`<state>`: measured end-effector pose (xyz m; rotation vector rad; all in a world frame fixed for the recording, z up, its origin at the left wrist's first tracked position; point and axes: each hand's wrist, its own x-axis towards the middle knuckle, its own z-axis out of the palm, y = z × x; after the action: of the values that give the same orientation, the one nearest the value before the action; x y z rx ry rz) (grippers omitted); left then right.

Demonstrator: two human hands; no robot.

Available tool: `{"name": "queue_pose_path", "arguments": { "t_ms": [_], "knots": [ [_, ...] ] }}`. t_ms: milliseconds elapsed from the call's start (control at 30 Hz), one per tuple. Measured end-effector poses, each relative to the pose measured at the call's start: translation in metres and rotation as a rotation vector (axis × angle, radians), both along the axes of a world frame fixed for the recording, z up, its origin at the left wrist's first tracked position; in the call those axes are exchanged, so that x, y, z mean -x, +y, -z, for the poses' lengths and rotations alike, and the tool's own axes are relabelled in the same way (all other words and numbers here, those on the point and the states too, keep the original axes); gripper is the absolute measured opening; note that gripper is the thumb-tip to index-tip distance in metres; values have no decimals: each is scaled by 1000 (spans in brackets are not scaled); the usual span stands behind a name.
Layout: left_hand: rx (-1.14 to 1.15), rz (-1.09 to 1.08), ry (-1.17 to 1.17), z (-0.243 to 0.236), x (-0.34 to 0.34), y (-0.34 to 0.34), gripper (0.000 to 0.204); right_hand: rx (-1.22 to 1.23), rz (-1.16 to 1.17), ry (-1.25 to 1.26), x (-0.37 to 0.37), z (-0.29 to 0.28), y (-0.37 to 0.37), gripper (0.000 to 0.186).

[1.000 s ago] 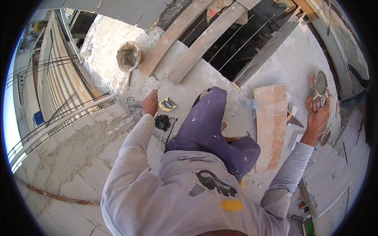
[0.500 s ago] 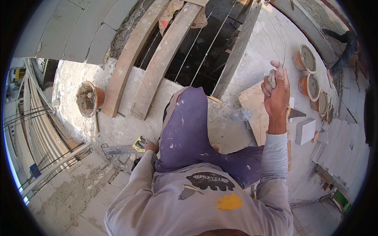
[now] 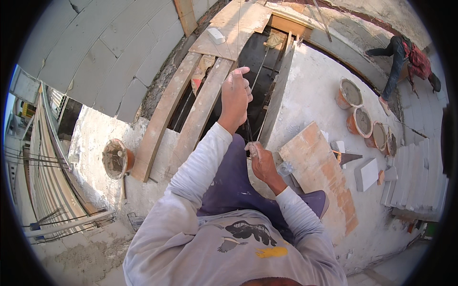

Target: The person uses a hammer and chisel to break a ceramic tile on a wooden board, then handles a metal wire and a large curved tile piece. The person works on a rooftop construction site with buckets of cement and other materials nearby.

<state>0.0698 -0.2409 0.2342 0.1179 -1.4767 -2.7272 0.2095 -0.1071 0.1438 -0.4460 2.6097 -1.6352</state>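
While the left hand [image 3: 235, 97] is half-curled, the right hand [image 3: 263, 163] pinches thin strands [image 3: 249, 130].

No readable lettering, numbers or signs anywhere

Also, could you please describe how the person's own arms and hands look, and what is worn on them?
The arms are covered by plain, light grey long sleeves, creased along their length and ending near the wrists. The left hand and right hand wear no gloves.
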Motion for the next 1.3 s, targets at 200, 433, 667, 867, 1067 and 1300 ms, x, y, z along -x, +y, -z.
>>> {"name": "queue_pose_path", "arguments": {
  "t_ms": [200,433,667,867,1067,1300],
  "knots": [
    [117,-65,208,-33,39,26,29,5,73,40,-17,58,10,16],
    [279,174,338,-45,11,48,29,-126,-20,240,9,40,47,38],
    [734,489,599,-21,-60,87,34,714,407,351,49,-158,128,63],
    [742,608,564,-16,-87,99,34,591,477,174,36,-168,161,31],
    [670,576,543,-27,-91,117,35,687,437,90,16,-157,149,27],
    [619,611,488,-27,-100,130,29,669,521,217,6,-177,177,32]
  ]
}}
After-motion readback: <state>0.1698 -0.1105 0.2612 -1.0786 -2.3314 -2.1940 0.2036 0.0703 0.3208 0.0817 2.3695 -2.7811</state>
